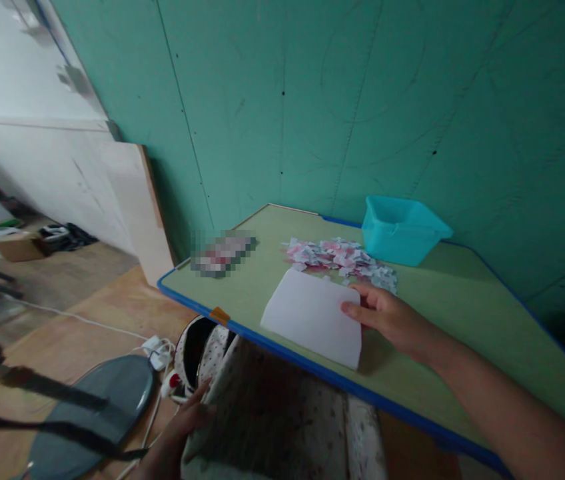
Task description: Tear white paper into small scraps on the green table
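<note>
Your right hand (381,312) pinches the paper (312,317) by its right edge, seemingly to steady it, on the near side of the scraps (332,253), while your left hand's (185,421) grip, below the table (462,300), I cannot tell.

Your right hand (376,311) pinches in the middle, your left hand (185,421) sits lower down.
Your bare right forearm (472,383) slants in from the lower right corner, its wrist roughly in line with the hand; your thumb (360,312) presses on the near side, your fingers curled behind. Your left hand rises from the bottom edge, dim and soft, fingers pointing up and rightward; how tightly they close is unclear.
</note>
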The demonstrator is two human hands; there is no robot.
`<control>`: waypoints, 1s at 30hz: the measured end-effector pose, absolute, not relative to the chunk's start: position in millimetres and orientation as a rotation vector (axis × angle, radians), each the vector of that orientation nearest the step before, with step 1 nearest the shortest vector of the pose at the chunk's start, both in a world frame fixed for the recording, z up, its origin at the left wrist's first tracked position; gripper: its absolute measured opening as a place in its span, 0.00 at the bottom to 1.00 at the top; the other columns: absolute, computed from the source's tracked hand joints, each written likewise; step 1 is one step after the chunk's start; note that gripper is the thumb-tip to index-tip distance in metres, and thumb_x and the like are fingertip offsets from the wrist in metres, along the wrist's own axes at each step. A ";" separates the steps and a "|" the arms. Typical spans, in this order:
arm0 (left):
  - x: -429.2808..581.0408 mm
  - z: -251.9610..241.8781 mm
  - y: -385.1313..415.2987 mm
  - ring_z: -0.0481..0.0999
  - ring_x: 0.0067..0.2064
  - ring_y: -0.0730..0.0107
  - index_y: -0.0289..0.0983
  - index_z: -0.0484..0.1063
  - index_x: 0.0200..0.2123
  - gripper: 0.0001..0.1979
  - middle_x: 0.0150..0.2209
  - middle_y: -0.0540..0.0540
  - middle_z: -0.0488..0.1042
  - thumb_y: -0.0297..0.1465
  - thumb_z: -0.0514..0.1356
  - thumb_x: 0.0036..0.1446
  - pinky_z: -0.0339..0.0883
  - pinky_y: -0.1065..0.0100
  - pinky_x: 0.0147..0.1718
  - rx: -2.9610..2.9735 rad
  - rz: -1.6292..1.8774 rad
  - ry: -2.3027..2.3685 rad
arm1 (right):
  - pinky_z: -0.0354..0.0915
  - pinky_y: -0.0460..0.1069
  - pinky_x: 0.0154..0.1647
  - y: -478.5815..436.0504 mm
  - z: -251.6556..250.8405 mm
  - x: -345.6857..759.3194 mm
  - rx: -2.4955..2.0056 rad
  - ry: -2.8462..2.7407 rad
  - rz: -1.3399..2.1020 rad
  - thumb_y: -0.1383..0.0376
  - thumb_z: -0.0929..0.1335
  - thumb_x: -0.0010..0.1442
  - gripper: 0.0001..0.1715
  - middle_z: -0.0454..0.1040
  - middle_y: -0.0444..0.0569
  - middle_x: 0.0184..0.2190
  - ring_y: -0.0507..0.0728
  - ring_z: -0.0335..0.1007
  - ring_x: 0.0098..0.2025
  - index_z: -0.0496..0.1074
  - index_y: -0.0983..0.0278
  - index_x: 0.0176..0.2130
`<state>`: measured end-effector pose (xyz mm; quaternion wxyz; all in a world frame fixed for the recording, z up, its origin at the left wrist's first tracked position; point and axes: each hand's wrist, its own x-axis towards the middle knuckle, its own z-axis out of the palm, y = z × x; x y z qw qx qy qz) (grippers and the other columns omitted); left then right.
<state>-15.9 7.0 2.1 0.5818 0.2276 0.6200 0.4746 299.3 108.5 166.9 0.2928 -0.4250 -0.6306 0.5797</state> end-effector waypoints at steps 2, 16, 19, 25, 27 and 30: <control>-14.4 1.0 8.9 0.65 0.18 0.70 0.40 0.71 0.17 0.12 0.11 0.56 0.67 0.18 0.61 0.25 0.60 0.70 0.19 0.535 1.117 1.460 | 0.63 0.48 0.30 113.0 166.4 303.4 -1.152 -1.615 1.505 0.60 0.66 0.48 0.13 0.71 0.47 0.31 0.54 0.67 0.32 0.67 0.63 0.36; -4.3 3.3 0.8 0.73 0.23 0.62 0.40 0.68 0.22 0.15 0.13 0.54 0.72 0.22 0.62 0.24 0.65 0.69 0.22 0.292 1.187 1.430 | 0.61 0.47 0.25 123.6 160.0 308.7 -1.259 -1.641 1.304 0.60 0.64 0.51 0.12 0.70 0.46 0.28 0.53 0.66 0.28 0.64 0.63 0.36; -1.1 12.5 -2.1 0.74 0.28 0.57 0.40 0.69 0.22 0.14 0.15 0.53 0.73 0.20 0.62 0.25 0.66 0.67 0.23 0.264 1.159 1.443 | 0.61 0.47 0.25 118.2 160.0 303.2 -1.238 -1.744 1.322 0.60 0.64 0.51 0.12 0.70 0.47 0.28 0.53 0.66 0.28 0.63 0.64 0.35; 16.0 40.7 -14.3 0.75 0.29 0.56 0.41 0.70 0.37 0.21 0.20 0.54 0.74 0.25 0.61 0.33 0.67 0.65 0.24 0.052 1.116 1.447 | 0.61 0.46 0.25 108.6 163.1 295.7 -1.188 -1.845 1.384 0.59 0.63 0.52 0.11 0.69 0.45 0.27 0.52 0.66 0.28 0.63 0.64 0.34; 21.5 53.4 -18.4 0.76 0.27 0.58 0.40 0.68 0.40 0.24 0.20 0.53 0.75 0.25 0.61 0.34 0.67 0.66 0.23 0.058 1.094 1.421 | 0.61 0.46 0.26 107.3 162.5 295.8 -1.175 -1.863 1.405 0.58 0.63 0.53 0.12 0.70 0.45 0.28 0.52 0.66 0.29 0.64 0.64 0.35; 28.2 67.5 -22.7 0.75 0.26 0.57 0.40 0.60 0.48 0.27 0.25 0.51 0.77 0.26 0.58 0.41 0.66 0.63 0.23 0.199 1.105 1.279 | 0.61 0.47 0.27 105.7 161.7 296.2 -1.180 -1.879 1.406 0.57 0.63 0.53 0.13 0.70 0.45 0.28 0.53 0.67 0.29 0.65 0.64 0.35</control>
